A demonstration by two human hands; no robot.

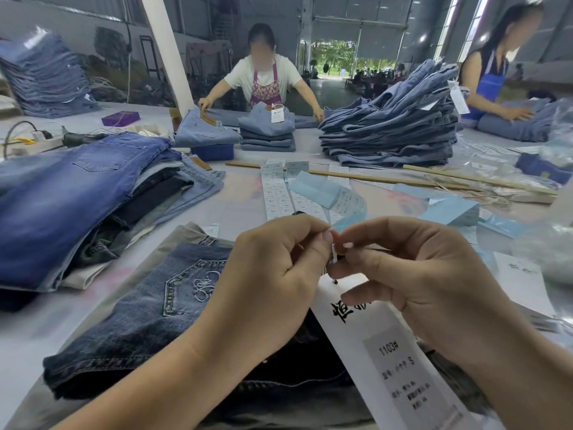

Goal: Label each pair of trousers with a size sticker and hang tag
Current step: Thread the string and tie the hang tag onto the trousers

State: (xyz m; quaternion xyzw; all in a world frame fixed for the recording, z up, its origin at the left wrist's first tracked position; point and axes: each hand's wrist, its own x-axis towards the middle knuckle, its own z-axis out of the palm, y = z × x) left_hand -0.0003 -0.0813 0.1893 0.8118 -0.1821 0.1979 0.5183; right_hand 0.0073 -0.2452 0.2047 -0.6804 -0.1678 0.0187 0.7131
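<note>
A dark blue pair of trousers (139,311) with an embroidered back pocket lies folded in front of me. A long white hang tag (393,352) with black characters and a size sticker reading 1103 S lies across it. My left hand (273,274) and my right hand (412,274) meet above the tag's top end. Both pinch something small and white at the tag's hole, probably its string. Strips of size stickers (276,193) lie on the table beyond my hands.
A pile of mixed jeans (77,193) sits at my left. Folded stacks (390,131) stand across the table, where two other people work. Blue backing papers (449,209), wooden sticks (356,176) and spare white tags (521,274) lie at the right. A purple box (121,118) is far left.
</note>
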